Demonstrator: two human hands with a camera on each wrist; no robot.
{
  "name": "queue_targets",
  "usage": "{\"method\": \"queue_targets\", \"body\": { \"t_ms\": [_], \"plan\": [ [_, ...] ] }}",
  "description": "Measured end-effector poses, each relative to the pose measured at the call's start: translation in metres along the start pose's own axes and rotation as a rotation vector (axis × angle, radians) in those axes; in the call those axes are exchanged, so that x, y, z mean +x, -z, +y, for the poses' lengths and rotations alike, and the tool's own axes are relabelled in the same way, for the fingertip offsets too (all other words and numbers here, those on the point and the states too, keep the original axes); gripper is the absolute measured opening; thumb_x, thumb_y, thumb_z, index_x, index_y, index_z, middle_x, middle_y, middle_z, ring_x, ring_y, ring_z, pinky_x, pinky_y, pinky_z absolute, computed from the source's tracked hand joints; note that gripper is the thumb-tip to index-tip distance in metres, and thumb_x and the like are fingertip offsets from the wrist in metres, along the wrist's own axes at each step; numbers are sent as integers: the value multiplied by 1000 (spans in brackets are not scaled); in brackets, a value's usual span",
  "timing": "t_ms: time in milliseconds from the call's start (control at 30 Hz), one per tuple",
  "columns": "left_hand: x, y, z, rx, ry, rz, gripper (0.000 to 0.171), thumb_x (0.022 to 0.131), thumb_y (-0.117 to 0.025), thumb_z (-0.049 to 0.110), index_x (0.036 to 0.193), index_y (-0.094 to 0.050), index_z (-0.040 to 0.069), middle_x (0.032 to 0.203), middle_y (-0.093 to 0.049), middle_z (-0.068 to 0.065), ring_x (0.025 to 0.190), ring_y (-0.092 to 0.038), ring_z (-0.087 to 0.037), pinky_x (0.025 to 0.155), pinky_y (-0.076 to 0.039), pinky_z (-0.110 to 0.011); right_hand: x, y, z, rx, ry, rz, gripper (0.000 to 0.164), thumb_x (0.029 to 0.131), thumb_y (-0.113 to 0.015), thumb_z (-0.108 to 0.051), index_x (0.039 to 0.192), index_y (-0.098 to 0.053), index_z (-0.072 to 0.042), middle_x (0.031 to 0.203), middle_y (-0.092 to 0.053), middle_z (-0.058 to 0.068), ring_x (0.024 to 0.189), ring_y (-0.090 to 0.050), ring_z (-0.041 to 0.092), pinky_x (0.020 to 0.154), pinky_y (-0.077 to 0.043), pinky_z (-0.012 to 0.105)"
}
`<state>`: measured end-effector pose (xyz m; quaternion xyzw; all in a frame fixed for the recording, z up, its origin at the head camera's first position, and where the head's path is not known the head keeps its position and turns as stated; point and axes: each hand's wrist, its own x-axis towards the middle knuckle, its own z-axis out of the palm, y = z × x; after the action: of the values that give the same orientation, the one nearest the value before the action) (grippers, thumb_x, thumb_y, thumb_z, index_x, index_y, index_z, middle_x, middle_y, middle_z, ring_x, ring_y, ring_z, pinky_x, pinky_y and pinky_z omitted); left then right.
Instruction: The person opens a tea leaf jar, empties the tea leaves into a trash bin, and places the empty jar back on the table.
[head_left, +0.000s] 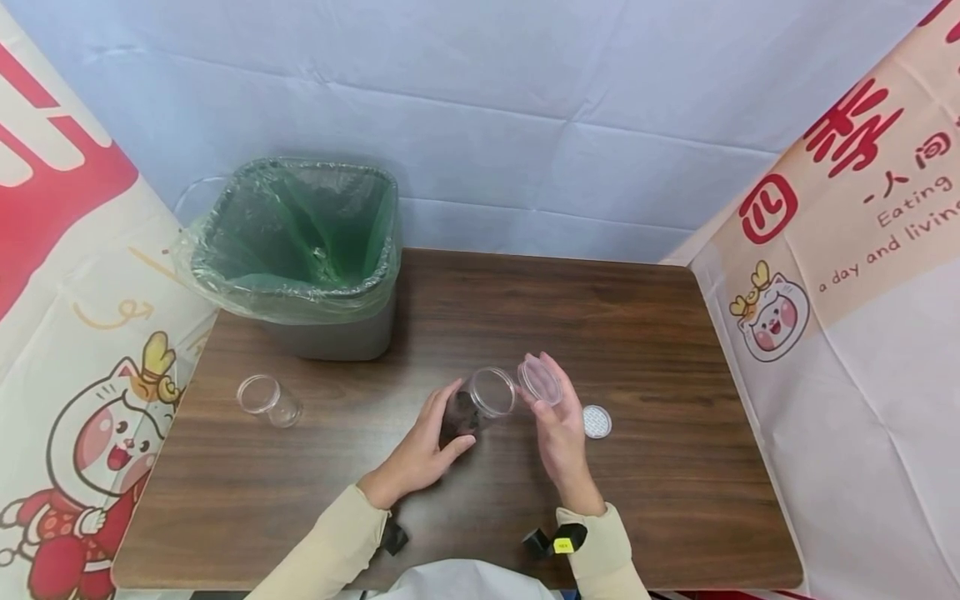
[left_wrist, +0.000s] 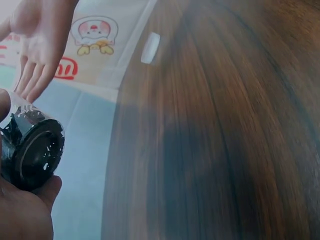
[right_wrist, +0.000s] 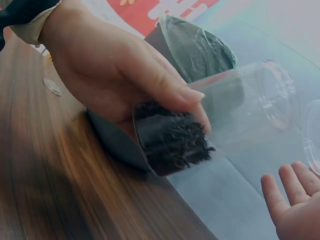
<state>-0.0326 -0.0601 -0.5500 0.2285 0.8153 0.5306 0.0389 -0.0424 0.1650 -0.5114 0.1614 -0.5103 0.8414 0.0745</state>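
A clear plastic jar point(head_left: 483, 398) with dark, shredded dry bits point(right_wrist: 172, 137) in its bottom end is gripped by my left hand point(head_left: 422, 450). The jar is tilted, its open mouth turned up and toward the right. My right hand point(head_left: 561, 429) holds a clear round lid point(head_left: 540, 381) between thumb and fingers, close beside the mouth and apart from it. In the right wrist view, several fingers of that hand point(right_wrist: 297, 200) stretch out under the lid's edge. The left wrist view shows the jar's dark base point(left_wrist: 40, 155).
A second clear jar point(head_left: 272, 400) stands uncapped at the table's left. Behind it is a grey bin point(head_left: 330, 333) with a thin plastic liner point(head_left: 202, 275) over its rim. A white printed disc point(head_left: 597, 422) lies right of my right hand on the wooden table point(head_left: 675, 500).
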Motion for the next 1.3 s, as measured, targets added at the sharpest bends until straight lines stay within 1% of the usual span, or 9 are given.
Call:
{"method": "queue_targets", "body": {
  "t_ms": [67,267,400,500,633,800,1033,1167,1300],
  "plan": [
    [-1,2,-2,0,7,9,81,97,-72,25,160,-23,10,157,-34,-13,146,-33,-25,116,-31,-53,0,1,-1,6,-3,0,71,100,-65,-9,152,-23,15,149,-49,21,135,-51,25,106,-47,42],
    [-6,9,-5,-1,29,32,81,96,-73,21,160,-24,14,155,-36,-13,146,-34,-27,116,-31,-55,1,4,-3,22,-14,10,64,98,-58,4,154,-29,7,147,-51,17,135,-51,26,107,-47,43],
    [-11,15,-10,4,51,47,82,95,-75,20,160,-25,16,155,-37,-11,145,-35,-25,116,-30,-54,0,6,-4,25,-25,30,64,96,-58,8,153,-27,10,145,-53,15,133,-52,27,106,-48,43],
    [-16,20,-14,8,67,59,82,94,-76,19,160,-26,16,156,-37,-10,145,-35,-25,116,-30,-54,-1,10,-5,33,-29,53,61,94,-58,11,148,-30,10,143,-53,16,131,-53,28,104,-49,45],
    [-22,24,-17,-7,83,72,82,93,-76,17,159,-27,16,156,-37,-10,145,-35,-25,116,-29,-54,-5,18,-5,52,-31,86,53,92,-58,16,139,-38,6,141,-55,18,128,-55,29,101,-51,45],
    [-26,27,-20,-14,99,90,82,93,-76,17,159,-28,15,157,-36,-11,146,-33,-27,117,-28,-54,-11,27,-6,58,-35,99,51,92,-58,17,138,-37,6,139,-55,21,127,-57,30,99,-53,42],
    [-27,29,-19,9,80,114,82,91,-78,14,158,-30,11,155,-39,-14,144,-37,-29,115,-30,-55,-14,38,-8,15,-41,112,53,91,-58,19,139,-37,8,133,-57,18,122,-59,28,97,-54,40],
    [-26,30,-17,19,74,130,82,90,-79,14,157,-32,11,153,-41,-14,142,-40,-29,114,-31,-55,-14,41,-8,-20,-48,118,54,90,-60,19,138,-37,9,129,-58,17,119,-59,26,96,-54,34],
    [-27,32,-17,20,84,125,81,91,-79,18,157,-32,12,154,-41,-13,143,-38,-28,115,-30,-54,-15,45,-7,-94,-62,122,55,88,-61,19,138,-38,10,127,-59,15,117,-59,24,95,-52,28]
  ]
}}
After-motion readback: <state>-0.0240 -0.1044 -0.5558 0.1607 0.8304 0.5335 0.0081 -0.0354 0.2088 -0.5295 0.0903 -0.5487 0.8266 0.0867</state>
